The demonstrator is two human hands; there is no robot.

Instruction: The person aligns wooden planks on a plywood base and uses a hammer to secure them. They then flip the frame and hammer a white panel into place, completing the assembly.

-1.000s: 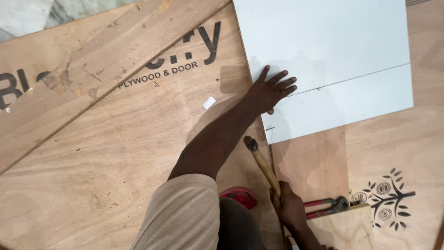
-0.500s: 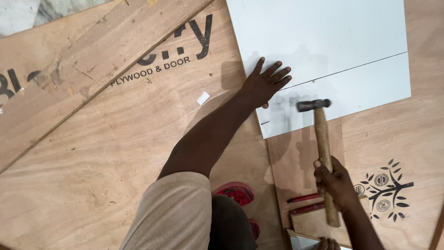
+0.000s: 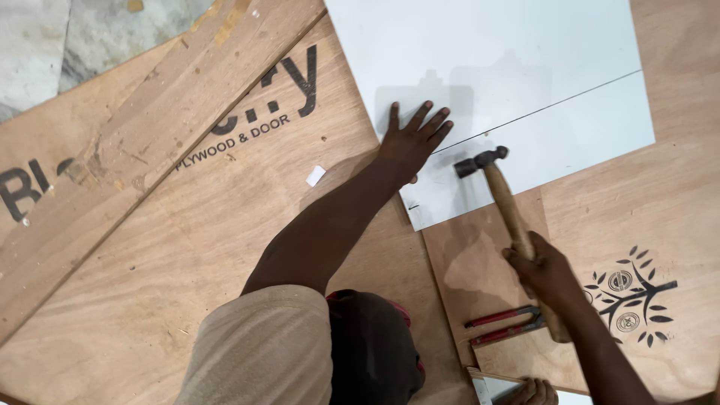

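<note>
Seen from the head camera, the left hand (image 3: 412, 142) lies flat with its fingers spread on a white laminate sheet (image 3: 495, 60), grasping nothing, its palm pressing near the sheet's left edge. The sheet rests on a large plywood board (image 3: 187, 247) that covers most of the floor, and a thin dark line runs across the white surface from near the fingertips towards the right edge, dividing off a lower strip.

The right hand (image 3: 541, 268) is clenched round the lower part of a claw hammer (image 3: 510, 217) with a wooden handle. The handle rises from the fist up and to the left, so the dark metal head (image 3: 480, 160) sits well above the grip, over the lower strip of the white sheet and just to the right of the left hand's fingertips. Whether the head is touching the sheet or hanging just over it cannot be told. The end of the handle sticks out below the fist.

Just left of that fist, a pair of red-handled pliers (image 3: 504, 324) lies on the plywood, close to the handle's end. A printed black tree emblem (image 3: 628, 289) marks the board to the right of the wrist. A small white scrap (image 3: 316, 175) lies on the plywood left of the left forearm. At the bottom edge, fingers of another hand (image 3: 534, 391) show beside a pale panel.
</note>
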